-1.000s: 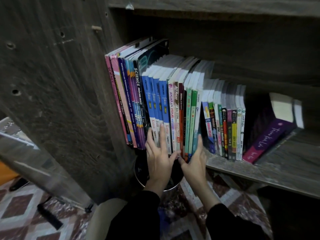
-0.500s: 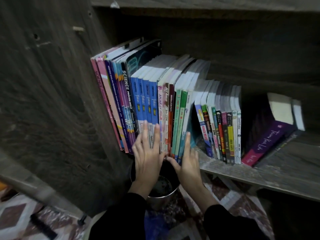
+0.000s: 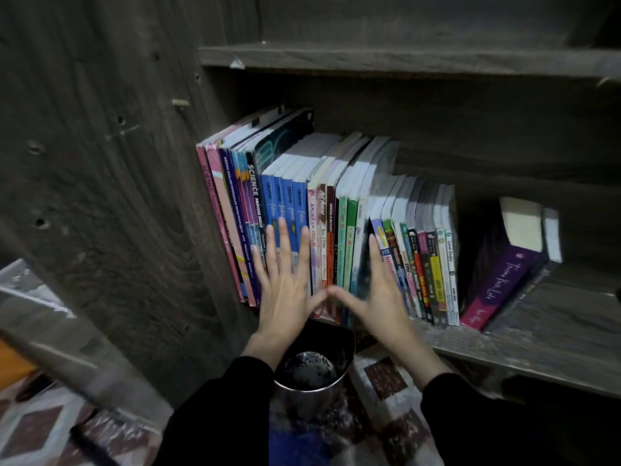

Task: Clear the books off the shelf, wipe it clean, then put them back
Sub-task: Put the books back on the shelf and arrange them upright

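The books [image 3: 336, 203] are standing in a row at the left end of the shelf [image 3: 554, 334]. Either clearing is not yet begun or they are already back; the view cannot settle which. The left hand [image 3: 285, 287] is lying flat, fingers straight, on the blue spines. The right hand [image 3: 376, 297], fingers also straight, is touching the spines just right of those and gripping nothing.

The left hand [image 3: 285, 294] covers the bottom of the blue books [image 3: 285, 206]. The right hand [image 3: 379, 297] is blurry, so you cannot tell if its fingers lie on the books or slip between them. The words on the short books [image 3: 426, 264] are too small to read. The shelf [image 3: 554, 341] runs off the right edge, the sleeves [image 3: 215, 415] off the bottom.
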{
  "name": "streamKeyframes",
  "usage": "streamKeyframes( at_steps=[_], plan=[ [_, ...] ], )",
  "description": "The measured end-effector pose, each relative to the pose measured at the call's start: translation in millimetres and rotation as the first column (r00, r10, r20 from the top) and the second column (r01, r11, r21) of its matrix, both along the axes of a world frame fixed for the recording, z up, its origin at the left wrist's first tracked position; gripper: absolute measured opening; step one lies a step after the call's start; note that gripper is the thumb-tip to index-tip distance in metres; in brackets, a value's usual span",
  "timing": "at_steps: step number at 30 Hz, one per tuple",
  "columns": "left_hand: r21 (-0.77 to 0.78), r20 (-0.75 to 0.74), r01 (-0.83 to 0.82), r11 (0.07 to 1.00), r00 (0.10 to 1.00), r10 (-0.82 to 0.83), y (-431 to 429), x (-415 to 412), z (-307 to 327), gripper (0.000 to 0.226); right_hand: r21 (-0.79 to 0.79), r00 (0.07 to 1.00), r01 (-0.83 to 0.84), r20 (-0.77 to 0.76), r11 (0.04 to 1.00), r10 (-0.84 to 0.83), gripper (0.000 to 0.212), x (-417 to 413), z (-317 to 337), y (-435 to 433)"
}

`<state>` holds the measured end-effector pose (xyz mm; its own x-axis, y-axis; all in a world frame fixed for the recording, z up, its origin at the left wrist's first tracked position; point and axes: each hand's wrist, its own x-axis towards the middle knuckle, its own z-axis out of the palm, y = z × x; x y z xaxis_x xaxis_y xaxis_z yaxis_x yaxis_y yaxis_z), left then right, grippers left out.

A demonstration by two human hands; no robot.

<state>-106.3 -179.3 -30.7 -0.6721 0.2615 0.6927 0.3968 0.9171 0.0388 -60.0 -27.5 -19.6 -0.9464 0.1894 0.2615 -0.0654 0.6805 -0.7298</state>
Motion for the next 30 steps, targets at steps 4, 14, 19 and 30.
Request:
streamKeyframes(
  at_steps=[4,14,19,30],
  plan=[
    [0.417,-0.160,0.184,0.890,0.979,-0.127,12,15,54,0.066,0.054,0.799,0.156,-0.594,0.986,-0.094,0.044,8,73,-6],
    [0.274,0.046,0.102,0.956,0.992,-0.119,2,10,95,0.051,0.544,0.949,-0.110,-0.192,0.832,0.251,0.050,-26,129,-2],
    [0.449,0.061,0.251,0.857,0.949,-0.310,7,19,97,0.047,0.544,0.944,-0.095,-0.217,0.834,0.249,0.046,-26,129,-1],
    [0.609,0.002,0.303,0.733,0.924,-0.383,-9,49,73,0.054,0.554,0.948,-0.087,-0.210,0.828,0.240,0.043,-28,129,-2]
  ],
)
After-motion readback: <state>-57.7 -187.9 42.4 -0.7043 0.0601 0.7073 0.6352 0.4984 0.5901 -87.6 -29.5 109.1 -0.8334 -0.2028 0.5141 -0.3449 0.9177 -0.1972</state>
